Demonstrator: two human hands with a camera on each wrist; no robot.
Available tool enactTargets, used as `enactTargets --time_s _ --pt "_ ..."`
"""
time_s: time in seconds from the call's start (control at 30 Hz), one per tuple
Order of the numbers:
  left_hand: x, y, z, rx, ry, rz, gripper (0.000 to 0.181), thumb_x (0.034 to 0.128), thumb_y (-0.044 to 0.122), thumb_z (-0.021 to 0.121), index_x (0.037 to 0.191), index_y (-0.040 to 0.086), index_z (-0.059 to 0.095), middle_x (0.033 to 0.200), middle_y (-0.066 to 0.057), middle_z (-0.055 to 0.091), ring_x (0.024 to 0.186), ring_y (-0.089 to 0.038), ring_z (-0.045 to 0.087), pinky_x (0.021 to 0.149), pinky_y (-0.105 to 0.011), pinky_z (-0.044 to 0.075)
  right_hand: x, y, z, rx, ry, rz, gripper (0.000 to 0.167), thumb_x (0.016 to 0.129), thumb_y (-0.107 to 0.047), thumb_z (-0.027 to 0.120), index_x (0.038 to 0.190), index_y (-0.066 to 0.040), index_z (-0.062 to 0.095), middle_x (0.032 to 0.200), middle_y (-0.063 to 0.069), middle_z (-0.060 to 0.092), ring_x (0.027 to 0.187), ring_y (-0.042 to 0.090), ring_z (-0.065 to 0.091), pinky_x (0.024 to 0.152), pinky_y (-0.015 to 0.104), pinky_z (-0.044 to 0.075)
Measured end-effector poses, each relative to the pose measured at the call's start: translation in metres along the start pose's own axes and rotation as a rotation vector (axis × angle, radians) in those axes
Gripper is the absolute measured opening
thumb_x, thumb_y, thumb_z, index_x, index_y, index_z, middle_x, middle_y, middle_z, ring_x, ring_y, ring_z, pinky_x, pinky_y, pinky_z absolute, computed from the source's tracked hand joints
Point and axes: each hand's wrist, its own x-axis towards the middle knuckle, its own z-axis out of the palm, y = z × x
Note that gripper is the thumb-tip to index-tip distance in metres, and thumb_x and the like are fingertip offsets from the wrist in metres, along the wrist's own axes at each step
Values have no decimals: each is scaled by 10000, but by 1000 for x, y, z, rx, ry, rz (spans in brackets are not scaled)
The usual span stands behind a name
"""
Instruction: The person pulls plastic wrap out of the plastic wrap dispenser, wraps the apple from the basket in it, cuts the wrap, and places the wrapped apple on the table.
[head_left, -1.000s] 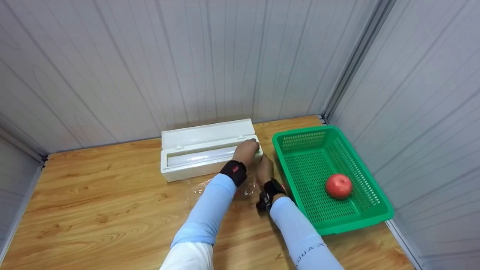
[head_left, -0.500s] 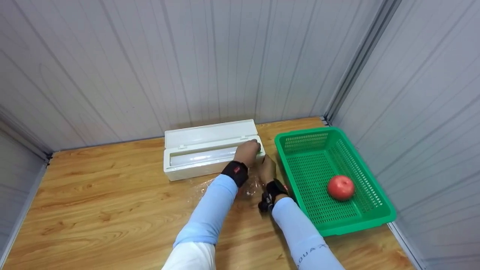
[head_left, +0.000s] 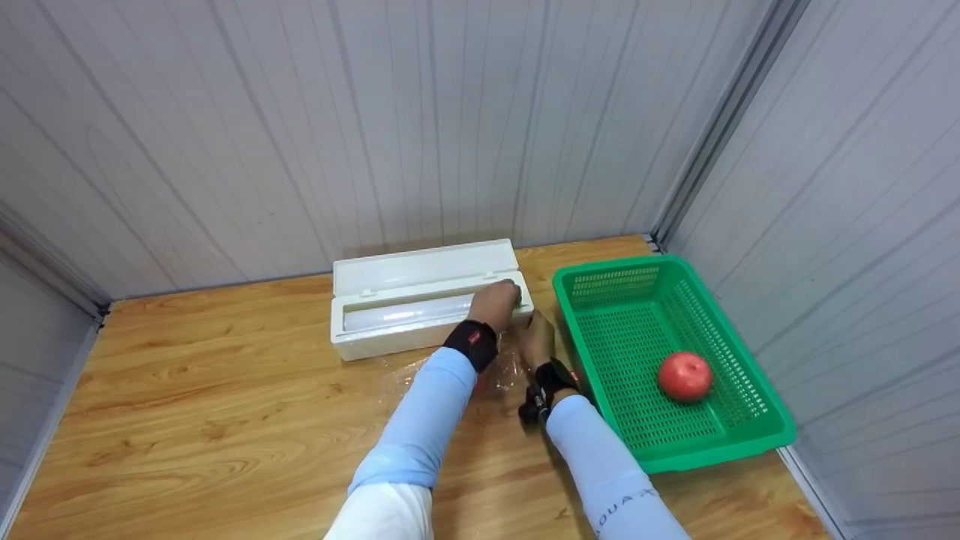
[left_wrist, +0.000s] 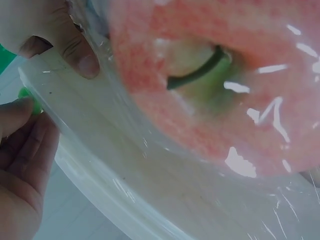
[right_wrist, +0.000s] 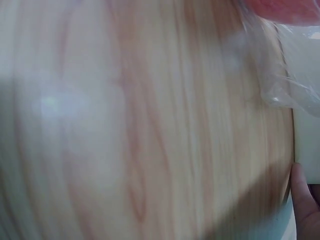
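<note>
A white cling film box (head_left: 386,343) lies with its lid raised at the back of the table. Inside it is a roll of clear film (head_left: 409,313). My left hand (head_left: 495,301) is at the box's right end, pinching a small green knob (left_wrist: 33,102) between thumb and fingers in the left wrist view. Lower on that same end, my right hand (head_left: 536,341) grips the corner, its thumb against the box. Clear film (head_left: 510,369) hangs from the box's front onto the table. Under it sits a red apple (left_wrist: 210,115) with a green stem, mostly hidden by my left arm in the head view.
To the right stands a green plastic basket (head_left: 611,375) holding a round red fruit (head_left: 685,377). White panel walls (head_left: 420,127) rise behind the box and at both sides. Bare wooden tabletop (head_left: 210,405) stretches to the left.
The head view has shifted slightly, so everything sits a little further right. Both hands keep their places at the box's right end; the apple and basket have not moved.
</note>
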Motion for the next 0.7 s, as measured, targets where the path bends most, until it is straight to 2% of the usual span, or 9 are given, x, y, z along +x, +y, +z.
enactTargets --time_s 0.2,0.33,0.43,0.7 --pt "-5 -10 -11 4 -12 -23 49 797 39 619 781 56 663 831 -99 680 785 -255 647 695 -373 537 1 -2 -1 51 10 -27 300 803 -157 718 1019 25 617 960 187 671 904 308 625 802 398 506" --pt "-10 -16 -17 -35 -23 -51 35 789 55 634 780 55 667 847 -100 688 808 -253 651 726 -366 535 3 -1 -3 85 38 -9 383 757 -183 773 1047 14 620 998 183 676 940 297 630 838 394 506" --pt "-14 -19 -19 -60 -40 -64 57 797 60 624 816 44 675 869 -105 690 827 -254 653 738 -363 536 3 0 -3 81 32 1 401 748 -184 779 1059 16 623 1020 186 676 969 298 627 863 392 502" --pt "-24 -24 -22 -52 -62 -101 84 823 79 624 863 51 692 901 -94 697 852 -247 661 749 -362 543 -1 1 3 68 3 -11 416 773 -175 759 1098 32 601 1047 213 663 993 325 620 877 407 497"
